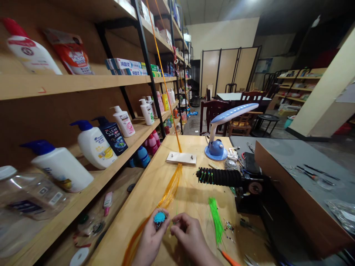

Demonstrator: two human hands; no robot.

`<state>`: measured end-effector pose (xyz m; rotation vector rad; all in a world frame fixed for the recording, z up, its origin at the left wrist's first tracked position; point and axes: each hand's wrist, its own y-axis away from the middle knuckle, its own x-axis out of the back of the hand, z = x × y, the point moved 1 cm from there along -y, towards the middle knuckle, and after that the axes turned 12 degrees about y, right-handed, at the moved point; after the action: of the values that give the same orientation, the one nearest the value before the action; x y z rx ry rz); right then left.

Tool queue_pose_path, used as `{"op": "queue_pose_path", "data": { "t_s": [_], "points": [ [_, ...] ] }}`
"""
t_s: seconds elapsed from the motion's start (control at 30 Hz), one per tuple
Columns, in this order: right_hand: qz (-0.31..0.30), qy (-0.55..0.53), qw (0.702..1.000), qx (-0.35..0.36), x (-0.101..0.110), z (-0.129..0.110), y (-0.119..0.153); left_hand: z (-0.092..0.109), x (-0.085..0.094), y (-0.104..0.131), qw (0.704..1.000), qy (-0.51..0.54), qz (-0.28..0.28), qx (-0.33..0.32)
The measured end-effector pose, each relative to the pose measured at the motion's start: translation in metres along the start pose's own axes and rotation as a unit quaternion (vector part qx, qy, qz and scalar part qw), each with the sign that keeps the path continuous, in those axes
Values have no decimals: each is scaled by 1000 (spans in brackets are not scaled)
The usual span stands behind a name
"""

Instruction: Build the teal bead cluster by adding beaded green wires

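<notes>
- Left hand: thumb and fingers curled snugly around a blue piece, its face turned up, likely so the top can be seen.
- Right hand: thumb and fingertips bent nearly together just beside it — whether they grip a thread is too fine to tell.
- The blue piece looks rounded and bumpy, perhaps knotted cord.
- Orange strands, silky and loose, fan out from a flat pale plate; its two screws presumably pin them.
- Green strands, straight and thin, lie bundled near the right hand beside tiny beads — probably for easy reach.
- Beyond: a ribbed black roller, a smooth blue-and-white lamp.
</notes>
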<state>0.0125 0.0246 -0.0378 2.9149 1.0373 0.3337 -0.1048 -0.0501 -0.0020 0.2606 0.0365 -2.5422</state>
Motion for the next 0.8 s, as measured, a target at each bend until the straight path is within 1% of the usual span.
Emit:
{"op": "queue_pose_path", "data": {
  "t_s": [0.1, 0.17, 0.37, 0.5, 0.8],
  "points": [
    [-8, -61, 998, -24, 0, 2, 0, -1, 0, 0, 1000, -7, 1, -19],
    [-15, -77, 996, -39, -1, 2, -1, -1, 0, 1, 1000, -8, -3, -23],
    [-11, -85, 996, -37, -6, 4, -4, -1, -2, 1, 1000, -8, -10, -18],
    [-10, -78, 996, -40, -5, 4, -4, -2, -3, 0, 1000, -4, -3, -15],
    [-18, -93, 995, -36, -4, 0, -2, -1, -4, 2, 1000, 21, -8, 16]
  ]
}}
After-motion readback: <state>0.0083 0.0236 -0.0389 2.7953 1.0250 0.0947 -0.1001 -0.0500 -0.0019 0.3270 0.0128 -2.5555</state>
